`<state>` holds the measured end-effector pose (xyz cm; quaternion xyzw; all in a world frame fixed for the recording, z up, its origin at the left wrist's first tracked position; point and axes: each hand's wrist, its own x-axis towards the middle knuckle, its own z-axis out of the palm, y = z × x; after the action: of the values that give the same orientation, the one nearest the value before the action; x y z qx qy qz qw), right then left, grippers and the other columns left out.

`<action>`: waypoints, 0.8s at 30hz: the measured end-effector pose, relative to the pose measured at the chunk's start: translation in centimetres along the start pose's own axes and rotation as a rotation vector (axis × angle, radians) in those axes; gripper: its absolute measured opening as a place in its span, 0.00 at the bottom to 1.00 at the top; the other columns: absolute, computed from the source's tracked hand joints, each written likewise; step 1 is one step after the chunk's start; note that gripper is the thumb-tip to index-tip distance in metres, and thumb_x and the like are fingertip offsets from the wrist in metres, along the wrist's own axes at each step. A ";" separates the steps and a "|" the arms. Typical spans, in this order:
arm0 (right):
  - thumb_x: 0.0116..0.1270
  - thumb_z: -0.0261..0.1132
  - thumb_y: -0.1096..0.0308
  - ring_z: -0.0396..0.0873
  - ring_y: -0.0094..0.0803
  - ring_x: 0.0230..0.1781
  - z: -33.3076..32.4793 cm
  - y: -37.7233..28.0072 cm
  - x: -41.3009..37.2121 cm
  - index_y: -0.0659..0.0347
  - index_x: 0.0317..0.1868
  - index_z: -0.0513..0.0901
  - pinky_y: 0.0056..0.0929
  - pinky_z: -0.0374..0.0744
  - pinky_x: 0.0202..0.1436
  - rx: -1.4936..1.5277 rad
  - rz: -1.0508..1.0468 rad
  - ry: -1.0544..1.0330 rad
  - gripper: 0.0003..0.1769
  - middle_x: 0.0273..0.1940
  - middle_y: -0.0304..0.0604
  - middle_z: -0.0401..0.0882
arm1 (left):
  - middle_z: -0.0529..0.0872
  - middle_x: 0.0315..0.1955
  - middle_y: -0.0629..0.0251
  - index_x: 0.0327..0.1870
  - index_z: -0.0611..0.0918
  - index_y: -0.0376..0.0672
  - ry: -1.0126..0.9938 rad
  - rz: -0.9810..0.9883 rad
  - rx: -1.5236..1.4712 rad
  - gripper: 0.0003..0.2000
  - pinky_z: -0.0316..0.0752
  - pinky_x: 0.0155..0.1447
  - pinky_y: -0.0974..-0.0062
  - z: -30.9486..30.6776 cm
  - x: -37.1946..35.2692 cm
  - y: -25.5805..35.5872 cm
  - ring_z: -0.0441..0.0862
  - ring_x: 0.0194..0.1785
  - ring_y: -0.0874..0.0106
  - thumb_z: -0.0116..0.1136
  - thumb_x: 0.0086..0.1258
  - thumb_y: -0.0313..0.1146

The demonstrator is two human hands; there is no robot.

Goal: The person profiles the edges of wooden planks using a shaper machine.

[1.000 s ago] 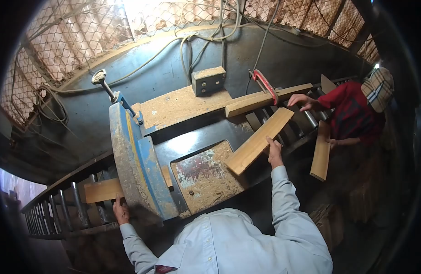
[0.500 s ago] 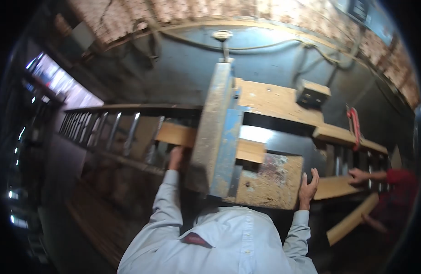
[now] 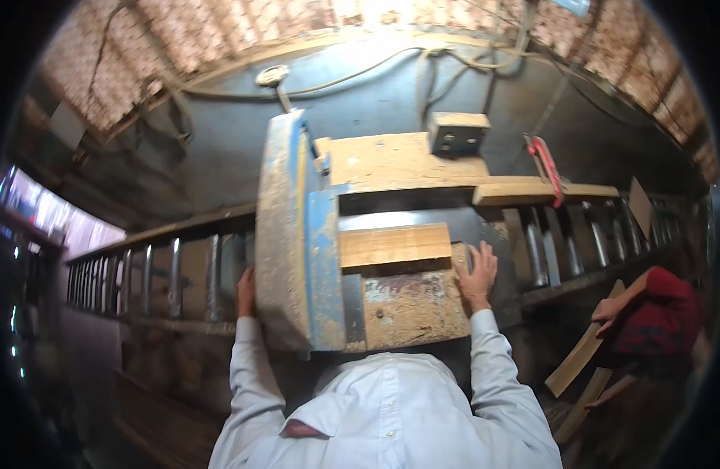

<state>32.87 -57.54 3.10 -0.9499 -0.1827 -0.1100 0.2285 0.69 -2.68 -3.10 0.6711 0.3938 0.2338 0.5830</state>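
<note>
A wooden board (image 3: 395, 246) lies across the machine bed, its left end hidden behind the blue, dust-covered machine housing (image 3: 285, 234). My right hand (image 3: 477, 273) is open with fingers spread, at the right edge of the worn, sawdust-covered plate (image 3: 414, 309), just right of the board's end. On the other side, my left hand (image 3: 246, 293) is close against the left face of the housing. Its fingers are mostly hidden, so whether it grips anything does not show.
Roller tracks extend left (image 3: 176, 277) and right (image 3: 598, 242) of the machine. A red clamp (image 3: 545, 168) sits on a wooden rail (image 3: 543, 193). A switch box (image 3: 459, 134) stands behind. At right, a person in a red top (image 3: 661, 313) holds a wooden piece (image 3: 582, 352).
The board now shows farther out on the right of the housing, its left part no longer visible. My right hand has come nearer its end. The other person's board has left the right rollers.
</note>
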 end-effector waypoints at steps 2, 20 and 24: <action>0.61 0.65 0.40 0.51 0.44 0.77 -0.5 -0.7 0.3 0.55 0.62 0.76 0.47 0.46 0.78 0.011 0.025 -0.001 0.36 0.73 0.50 0.60 | 0.85 0.48 0.58 0.56 0.80 0.36 0.038 -0.091 -0.107 0.17 0.74 0.56 0.74 1.0 -1.0 1.1 0.81 0.49 0.73 0.49 0.77 0.39; 0.64 0.61 0.39 0.53 0.47 0.75 2.7 2.4 4.0 0.66 0.66 0.66 0.47 0.46 0.78 -0.005 0.280 0.253 0.43 0.71 0.54 0.59 | 0.85 0.47 0.58 0.57 0.79 0.38 0.036 -0.147 -0.143 0.16 0.74 0.55 0.74 2.4 -2.9 2.8 0.81 0.49 0.72 0.49 0.77 0.39; 0.65 0.61 0.42 0.54 0.47 0.74 2.9 2.5 4.7 0.66 0.67 0.65 0.47 0.48 0.78 -0.018 0.351 0.286 0.42 0.71 0.53 0.60 | 0.85 0.46 0.58 0.57 0.78 0.38 0.025 -0.134 -0.118 0.16 0.74 0.54 0.73 2.5 -3.4 3.3 0.81 0.48 0.72 0.49 0.77 0.38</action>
<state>38.54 -56.87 0.97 -0.9439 0.0203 -0.2035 0.2594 1.45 -6.95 0.06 0.6048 0.4306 0.2252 0.6309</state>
